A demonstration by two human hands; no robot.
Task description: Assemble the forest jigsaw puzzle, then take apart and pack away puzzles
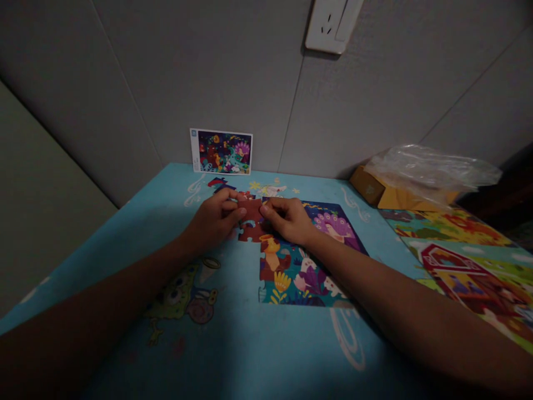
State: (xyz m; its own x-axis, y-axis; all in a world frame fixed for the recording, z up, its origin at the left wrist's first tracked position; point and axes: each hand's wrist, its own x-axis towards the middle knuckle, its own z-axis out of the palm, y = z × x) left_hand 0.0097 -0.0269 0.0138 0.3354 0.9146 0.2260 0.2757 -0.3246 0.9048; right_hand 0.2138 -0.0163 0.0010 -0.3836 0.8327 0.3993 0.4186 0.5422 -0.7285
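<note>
Between my two hands is a reddish-brown jigsaw puzzle piece (251, 210), at the upper left edge of a partly joined puzzle (308, 272). My left hand (219, 216) pinches the piece's left side between thumb and fingers. My right hand (289, 218) has its thumb and curled fingers on the piece's right edge, with the wrist over the puzzle. The joined part shows a purple peacock, white rabbits and flowers. Just beyond my left fingers, loose puzzle pieces (217, 182) lie on the table, some partly hidden by my hand.
A picture card (225, 153) leans against the wall behind the light-blue table (137, 222). At right stand a yellow-brown box (368, 188) and a clear plastic bag (433, 166) on top of it. A colourful farm picture (470, 266) lies along the right side.
</note>
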